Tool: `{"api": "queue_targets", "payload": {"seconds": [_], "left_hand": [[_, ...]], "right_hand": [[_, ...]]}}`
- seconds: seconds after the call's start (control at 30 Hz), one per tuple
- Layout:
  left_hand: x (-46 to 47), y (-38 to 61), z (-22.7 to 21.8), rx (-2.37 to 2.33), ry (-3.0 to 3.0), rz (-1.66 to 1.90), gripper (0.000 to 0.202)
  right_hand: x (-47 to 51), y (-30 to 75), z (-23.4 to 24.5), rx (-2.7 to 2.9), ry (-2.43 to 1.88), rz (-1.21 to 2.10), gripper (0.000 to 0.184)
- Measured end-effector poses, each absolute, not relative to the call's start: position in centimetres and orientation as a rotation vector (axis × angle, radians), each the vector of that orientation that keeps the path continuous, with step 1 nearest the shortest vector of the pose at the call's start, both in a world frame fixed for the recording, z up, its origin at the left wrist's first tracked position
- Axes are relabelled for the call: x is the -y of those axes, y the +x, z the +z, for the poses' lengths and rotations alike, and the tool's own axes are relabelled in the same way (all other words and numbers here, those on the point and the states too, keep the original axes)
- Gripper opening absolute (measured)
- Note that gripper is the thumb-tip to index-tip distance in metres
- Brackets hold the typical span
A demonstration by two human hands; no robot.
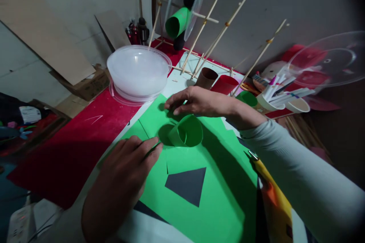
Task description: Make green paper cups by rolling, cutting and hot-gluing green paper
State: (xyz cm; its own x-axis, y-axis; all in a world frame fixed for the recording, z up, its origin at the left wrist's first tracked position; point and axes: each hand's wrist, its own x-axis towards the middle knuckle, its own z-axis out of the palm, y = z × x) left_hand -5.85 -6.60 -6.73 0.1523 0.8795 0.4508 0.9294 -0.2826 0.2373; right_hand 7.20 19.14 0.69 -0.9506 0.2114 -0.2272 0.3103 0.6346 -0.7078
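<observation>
A large green paper sheet [216, 193] lies on the table with a dark trapezoid hole cut out of it. A rolled green paper cone [186, 133] rests on the sheet near its far edge. My left hand [125, 171] lies flat on the sheet's left part, fingers stretched toward the cone. My right hand [196, 101] reaches in from the right, in a grey sleeve, its curled fingers touching the sheet just behind the cone.
A clear plastic bowl [138, 70] stands at the back left on red paper [71, 148]. A wooden stick frame [211, 34] carries another green cone [176, 22]. Brown and red paper cones [218, 80], a cup of markers [270, 97] and a clear lid [330, 60] crowd the right.
</observation>
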Motion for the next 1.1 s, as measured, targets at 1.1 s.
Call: {"api": "queue_targets", "payload": {"seconds": [1.1], "left_hand": [[7.2, -6.3, -6.2, 2.041, -2.265, -1.053, 0.036]], "right_hand": [[-18.0, 8.9, -0.6, -2.586, 0.483, -1.570, 0.002]]}}
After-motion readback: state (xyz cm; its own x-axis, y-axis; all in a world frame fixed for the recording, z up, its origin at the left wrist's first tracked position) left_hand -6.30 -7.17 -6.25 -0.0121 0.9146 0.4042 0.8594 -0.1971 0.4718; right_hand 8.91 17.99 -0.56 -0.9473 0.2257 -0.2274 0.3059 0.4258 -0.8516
